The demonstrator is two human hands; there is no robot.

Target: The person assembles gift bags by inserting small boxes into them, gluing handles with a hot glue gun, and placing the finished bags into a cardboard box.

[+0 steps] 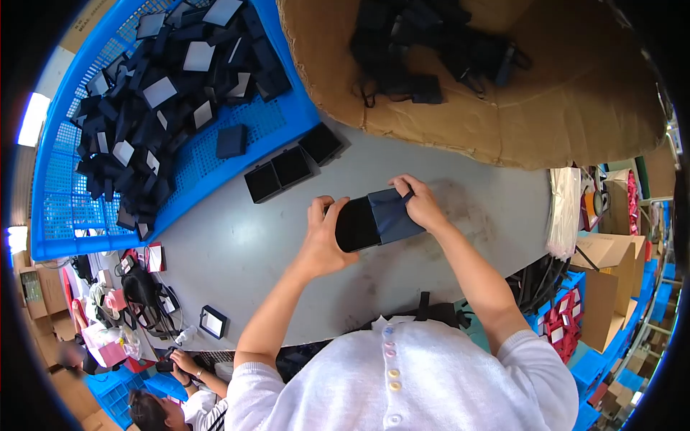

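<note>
Over the middle of the grey table, my left hand (322, 241) grips the left end of a black box (356, 224), thumb on the near side and fingers on the far side. A dark navy sleeve (395, 215) covers the box's right part. My right hand (420, 205) is closed on the sleeve's far right edge, where a dark ribbon loop shows by the fingers. How far the box reaches inside the sleeve is hidden. Beyond my hands, open black boxes (279, 174) lie in a row by the blue crate, with another black box (320, 144) at the row's right end.
A blue plastic crate (194, 214) heaped with small dark boxes stands at the back left. A large cardboard box (503, 140) with dark pieces inside is at the back right. A small framed item (213, 322) lies front left. Another person (190, 413) works at lower left.
</note>
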